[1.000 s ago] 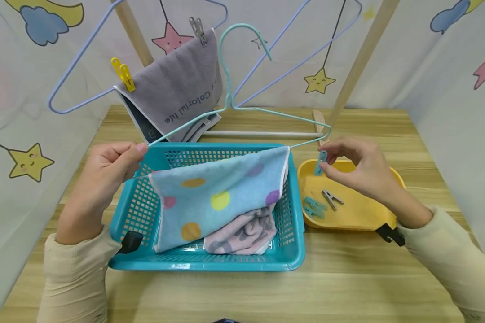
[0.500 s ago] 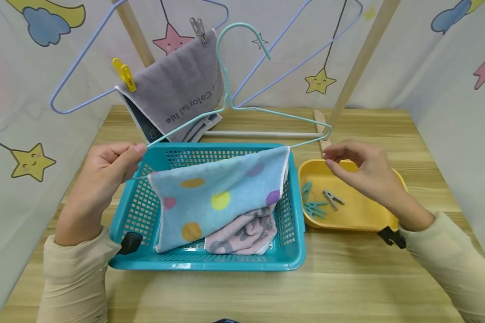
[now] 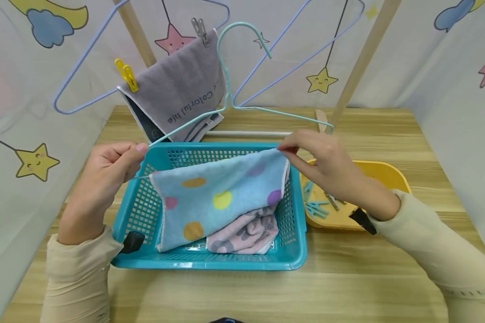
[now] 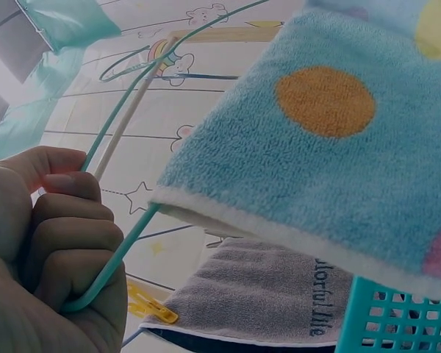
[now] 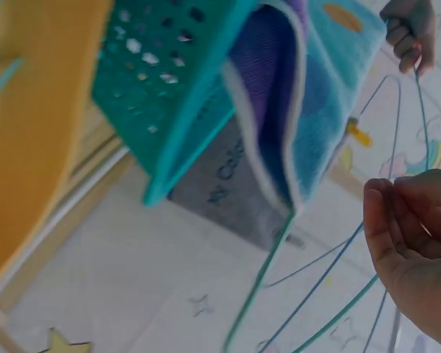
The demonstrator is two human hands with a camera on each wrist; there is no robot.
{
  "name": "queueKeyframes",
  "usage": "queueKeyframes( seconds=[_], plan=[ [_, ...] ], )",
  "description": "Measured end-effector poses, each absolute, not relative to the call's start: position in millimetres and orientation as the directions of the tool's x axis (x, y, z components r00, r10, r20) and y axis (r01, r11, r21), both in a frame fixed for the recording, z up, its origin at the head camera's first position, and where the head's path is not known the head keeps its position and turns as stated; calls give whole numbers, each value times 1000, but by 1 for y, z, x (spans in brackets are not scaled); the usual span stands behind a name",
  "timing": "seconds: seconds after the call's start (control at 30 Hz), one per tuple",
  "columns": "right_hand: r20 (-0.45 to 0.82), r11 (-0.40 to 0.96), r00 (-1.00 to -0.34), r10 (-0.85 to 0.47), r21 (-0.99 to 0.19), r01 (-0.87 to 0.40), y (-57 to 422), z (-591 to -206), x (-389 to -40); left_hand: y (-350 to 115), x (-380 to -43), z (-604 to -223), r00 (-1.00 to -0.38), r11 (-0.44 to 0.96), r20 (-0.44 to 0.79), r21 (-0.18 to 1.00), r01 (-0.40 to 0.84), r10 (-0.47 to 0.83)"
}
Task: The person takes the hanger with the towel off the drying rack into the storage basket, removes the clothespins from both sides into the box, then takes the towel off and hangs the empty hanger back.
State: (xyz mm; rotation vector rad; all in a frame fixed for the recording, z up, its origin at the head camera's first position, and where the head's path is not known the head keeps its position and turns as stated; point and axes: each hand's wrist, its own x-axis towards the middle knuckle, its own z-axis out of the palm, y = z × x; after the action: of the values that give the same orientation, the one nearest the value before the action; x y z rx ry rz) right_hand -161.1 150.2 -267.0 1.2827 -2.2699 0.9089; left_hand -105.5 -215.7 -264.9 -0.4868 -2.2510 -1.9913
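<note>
Toward the bench's (image 3: pixel 347 280) right edge, a tub (image 3: pixel 388 170) has clips (image 3: pixel 317 209); the basket (image 3: pixel 210 265), pink cloth (image 3: pixel 244 235). Left hand (image 3: pixel 105 179) holds hanger (image 3: pixel 228 99), right hand (image 3: pixel 331 163) nothing.

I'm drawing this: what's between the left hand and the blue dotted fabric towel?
In the left wrist view, a thin mint-green hanger bar links the hand and towel.
</note>
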Motion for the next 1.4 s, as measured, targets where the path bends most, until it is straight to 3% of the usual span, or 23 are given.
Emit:
queueKeyframes(
  seconds=[0.2, 0.47, 0.77, 1.17, 1.4],
  plan=[
    [572, 295, -402, -715, -274, -915, 115, -261, -161, -217, -106, -267, -939, 88, 287, 948, 307, 191],
    [482, 313, -353, -802, -165, -935, 84, -269, -163, -216, -104, -265, -956, 153, 259, 948, 279, 138],
    [460, 336, -356, -813, -127, -933, 68, -279, -166, -215, -103, -264, -942, 105, 290, 945, 310, 169],
    [495, 330, -356, -792, -143, -933, 66, -280, -166, -214, -102, -264, -958, 194, 255, 941, 277, 134],
    [530, 300, -338, -777, -160, -941, 63, -277, -165, -216, -103, -266, -938, 118, 288, 942, 313, 191]
  ],
)
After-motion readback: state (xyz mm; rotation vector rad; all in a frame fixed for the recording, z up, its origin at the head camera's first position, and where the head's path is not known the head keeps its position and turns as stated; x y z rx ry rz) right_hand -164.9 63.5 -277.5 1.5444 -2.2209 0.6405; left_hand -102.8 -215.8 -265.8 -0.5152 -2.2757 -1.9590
